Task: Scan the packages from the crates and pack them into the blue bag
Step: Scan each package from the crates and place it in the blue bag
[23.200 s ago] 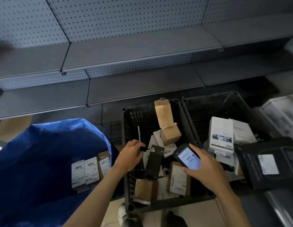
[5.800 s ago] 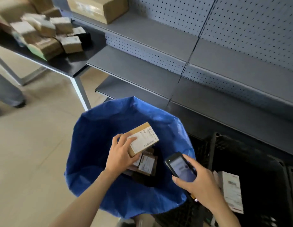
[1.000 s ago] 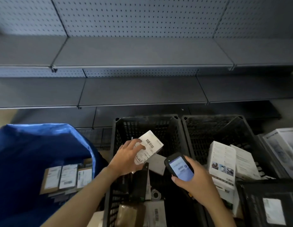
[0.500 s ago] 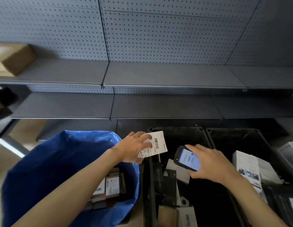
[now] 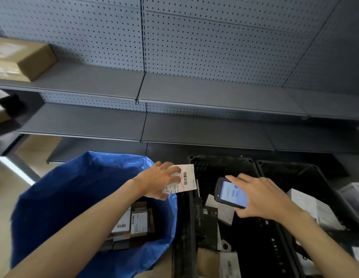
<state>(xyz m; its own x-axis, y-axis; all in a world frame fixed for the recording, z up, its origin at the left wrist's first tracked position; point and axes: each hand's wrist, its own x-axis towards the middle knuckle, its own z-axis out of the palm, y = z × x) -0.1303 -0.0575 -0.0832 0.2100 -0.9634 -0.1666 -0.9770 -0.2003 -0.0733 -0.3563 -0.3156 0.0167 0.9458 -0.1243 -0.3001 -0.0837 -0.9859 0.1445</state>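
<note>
Above the rim between bag and crate, a small white labelled package [image 5: 179, 178] is held in the air, its barcode face turned toward the scanner and crossed by a thin red line. It looks light and stiff, probably thin card, so a pinch at the edge away from the barcode suits it. The left hand [image 5: 157, 180] grips it there, fingers spread across its left part. The right hand [image 5: 261, 199] clasps a dark handheld scanner with a lit screen [image 5: 230, 192], aimed at the label. Below left gapes the blue woven plastic bag [image 5: 58, 199], boxes already inside; below right sits the black plastic crate [image 5: 224, 163]
</note>
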